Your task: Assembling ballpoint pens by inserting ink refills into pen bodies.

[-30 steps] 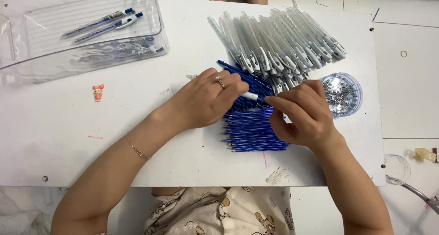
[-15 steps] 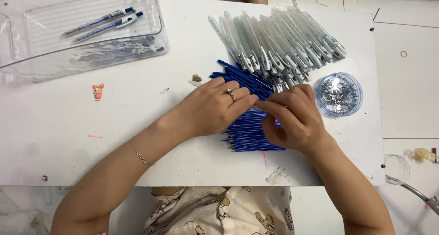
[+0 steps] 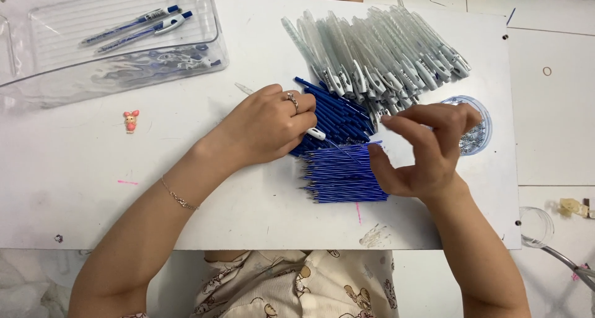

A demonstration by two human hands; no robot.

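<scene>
A: What do I log for the blue pieces under my hands?

B: Two lots. Blue pen barrels [image 3: 338, 110]: solid dark blue, lying flat in a loose heap, slanting from upper left to lower right, partly under my left hand.

A: And the lot just below them?

B: Blue refills [image 3: 344, 175]: thin blue rods with pale streaks, stacked flat and nearly parallel, running left to right, tips at the left in a ragged edge. They touch the barrels' lower side, near the white board's front edge.
</scene>
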